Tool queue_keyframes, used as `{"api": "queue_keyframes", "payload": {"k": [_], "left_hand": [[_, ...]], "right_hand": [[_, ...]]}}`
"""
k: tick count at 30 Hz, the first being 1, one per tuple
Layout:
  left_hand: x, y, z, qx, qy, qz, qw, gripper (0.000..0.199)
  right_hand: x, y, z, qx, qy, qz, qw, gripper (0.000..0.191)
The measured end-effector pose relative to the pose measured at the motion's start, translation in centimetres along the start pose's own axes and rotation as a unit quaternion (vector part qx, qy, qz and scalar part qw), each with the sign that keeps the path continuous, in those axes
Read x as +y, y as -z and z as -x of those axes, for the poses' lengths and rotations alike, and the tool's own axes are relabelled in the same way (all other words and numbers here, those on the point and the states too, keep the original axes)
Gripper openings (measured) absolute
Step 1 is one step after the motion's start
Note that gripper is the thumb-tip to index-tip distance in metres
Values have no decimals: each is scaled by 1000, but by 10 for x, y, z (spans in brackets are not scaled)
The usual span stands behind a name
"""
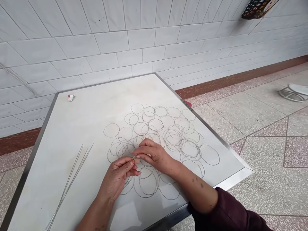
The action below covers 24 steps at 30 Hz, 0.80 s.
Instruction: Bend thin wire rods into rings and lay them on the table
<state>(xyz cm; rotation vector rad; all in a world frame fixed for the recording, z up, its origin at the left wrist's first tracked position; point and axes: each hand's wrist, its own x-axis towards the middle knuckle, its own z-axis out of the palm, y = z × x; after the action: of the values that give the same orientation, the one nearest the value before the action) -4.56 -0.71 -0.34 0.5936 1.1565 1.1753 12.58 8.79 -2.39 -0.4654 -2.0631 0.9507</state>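
Over the near middle of the table, my left hand (121,173) pinches a thin wire between thumb and forefinger. My right hand (152,154) meets it from the right, its fingertips closed on the same wire (133,157). Most of that wire is hard to follow against the rings behind it. Many thin wire rings (111,130) lie spread and overlapping beneath and beyond both hands. To the left of my left hand rests a small bunch of straight wires (68,186), fanned slightly at the far end.
The white table (79,125) has a grey metal edge and stands against a tiled wall (72,45). A small white and pink object (71,97) sits at its far left corner. On the floor at right is a white stool (295,93). A dark patterned item (257,9) hangs upper right.
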Motion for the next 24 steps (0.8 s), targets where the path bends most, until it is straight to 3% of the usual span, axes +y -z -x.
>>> {"api": "queue_keyframes", "payload": {"k": [11, 15, 24], "left_hand": [[0, 2, 3, -58, 46, -13, 997, 21], [1, 3, 3, -67, 55, 30, 996, 27], [-3, 3, 2, -67, 61, 7, 996, 21]], "right_hand": [[-10, 12, -5, -110, -11, -38, 993, 7], [-10, 15, -5, -123, -7, -39, 992, 10], [-11, 18, -7, -140, 16, -38, 989, 12]]}}
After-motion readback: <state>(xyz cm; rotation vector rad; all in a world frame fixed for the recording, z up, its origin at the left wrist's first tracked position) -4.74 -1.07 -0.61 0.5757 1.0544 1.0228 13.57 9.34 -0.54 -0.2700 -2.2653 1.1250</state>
